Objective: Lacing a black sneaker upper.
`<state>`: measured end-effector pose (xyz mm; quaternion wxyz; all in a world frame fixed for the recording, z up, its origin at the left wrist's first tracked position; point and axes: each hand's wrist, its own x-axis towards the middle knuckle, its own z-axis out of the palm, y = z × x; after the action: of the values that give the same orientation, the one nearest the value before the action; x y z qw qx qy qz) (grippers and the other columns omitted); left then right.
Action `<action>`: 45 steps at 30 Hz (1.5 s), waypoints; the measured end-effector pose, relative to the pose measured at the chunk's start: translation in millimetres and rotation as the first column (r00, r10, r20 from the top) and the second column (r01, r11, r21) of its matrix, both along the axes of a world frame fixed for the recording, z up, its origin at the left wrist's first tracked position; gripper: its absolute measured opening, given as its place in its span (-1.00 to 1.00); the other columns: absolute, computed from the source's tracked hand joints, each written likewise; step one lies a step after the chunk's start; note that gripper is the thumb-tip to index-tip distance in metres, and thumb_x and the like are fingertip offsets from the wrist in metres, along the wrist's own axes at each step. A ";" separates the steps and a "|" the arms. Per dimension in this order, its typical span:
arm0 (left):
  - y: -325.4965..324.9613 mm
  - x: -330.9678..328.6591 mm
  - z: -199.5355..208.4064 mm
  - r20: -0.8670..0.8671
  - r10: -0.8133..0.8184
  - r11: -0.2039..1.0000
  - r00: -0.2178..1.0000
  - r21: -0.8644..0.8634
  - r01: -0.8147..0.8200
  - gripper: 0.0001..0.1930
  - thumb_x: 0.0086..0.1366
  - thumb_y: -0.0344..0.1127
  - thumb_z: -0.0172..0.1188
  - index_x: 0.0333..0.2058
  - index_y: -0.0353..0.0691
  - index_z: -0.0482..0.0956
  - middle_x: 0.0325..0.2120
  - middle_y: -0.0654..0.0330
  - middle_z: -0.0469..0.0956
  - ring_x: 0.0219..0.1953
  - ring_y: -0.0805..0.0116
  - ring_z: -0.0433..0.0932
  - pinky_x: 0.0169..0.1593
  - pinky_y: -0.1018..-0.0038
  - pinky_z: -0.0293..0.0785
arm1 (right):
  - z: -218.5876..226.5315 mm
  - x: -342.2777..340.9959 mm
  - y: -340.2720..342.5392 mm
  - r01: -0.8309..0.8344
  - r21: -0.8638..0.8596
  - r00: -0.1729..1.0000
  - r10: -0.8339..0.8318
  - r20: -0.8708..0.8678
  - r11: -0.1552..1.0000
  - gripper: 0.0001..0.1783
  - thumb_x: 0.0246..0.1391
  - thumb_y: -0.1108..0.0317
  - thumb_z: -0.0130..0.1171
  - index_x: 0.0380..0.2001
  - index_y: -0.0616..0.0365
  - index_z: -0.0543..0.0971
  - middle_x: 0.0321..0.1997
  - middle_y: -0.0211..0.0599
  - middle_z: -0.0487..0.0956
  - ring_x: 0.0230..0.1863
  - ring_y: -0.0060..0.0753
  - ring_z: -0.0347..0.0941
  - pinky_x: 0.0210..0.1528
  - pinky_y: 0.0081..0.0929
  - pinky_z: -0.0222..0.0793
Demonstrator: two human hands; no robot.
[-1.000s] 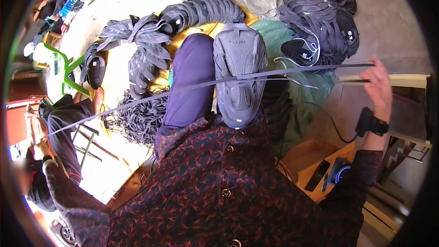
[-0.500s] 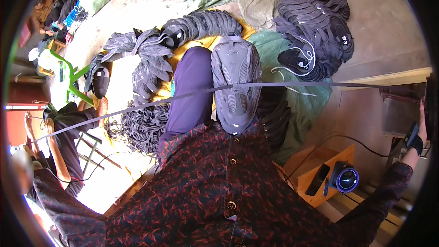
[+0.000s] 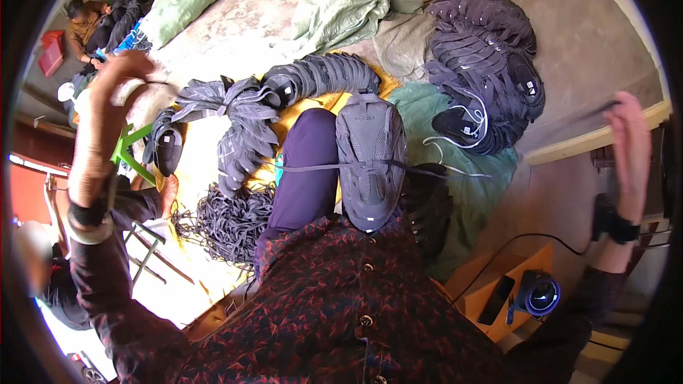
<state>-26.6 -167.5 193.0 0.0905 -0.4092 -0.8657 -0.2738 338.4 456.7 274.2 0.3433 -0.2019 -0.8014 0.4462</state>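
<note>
- Head view: a grey shoe piece rests on the wearer's lap, beside the purple trouser leg, pull tab pointing away from the body; a flat grey strap crosses its middle.
- Left hand: raised well apart from the shoe piece, fingers curved, with a thin, blurred dark strand near the tips; I cannot tell whether they have hold of it.
- Right hand: also raised and well apart from the shoe piece, fingers close together, apparently pinching another dark strand (blur hides whether either strand belongs to the strap).
- The shoe piece looks fairly light and pliable, with mesh that would give under pressure and firmer parts at the tab end and the opposite end. Whether it is one layer or several nested together, I cannot tell.
- A broad grip along both long sides should steady it without creasing the mesh; the tab offers a smaller hold.
- The strap seems thin, limp and tough rather than fragile, perhaps a little slick; pinching it near its ends, or wrapping it once round the fingers, should limit slipping.
- Nearby, a heap of dark cords sits beyond the trouser leg on the left, and a curved row of grey pieces lies farther forward on yellow sheeting.
</note>
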 end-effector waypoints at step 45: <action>234.7 109.7 -82.5 0.705 -0.704 0.701 0.085 0.670 0.245 -0.58 0.57 -0.04 -0.05 0.07 -0.31 0.52 -0.48 0.39 0.39 -0.42 0.62 0.26 -0.26 0.63 0.25 | -116.1 -164.1 -208.5 -0.514 -0.177 0.854 0.483 -0.191 0.839 -0.76 0.38 0.36 0.06 -0.03 0.29 0.57 -0.12 -0.21 0.69 -0.08 -0.48 0.59 0.06 -0.52 0.48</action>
<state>83.1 67.2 110.5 -0.4566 -0.4011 -0.4781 -0.6341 174.2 248.2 158.1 0.2450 0.0085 -0.7455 0.6198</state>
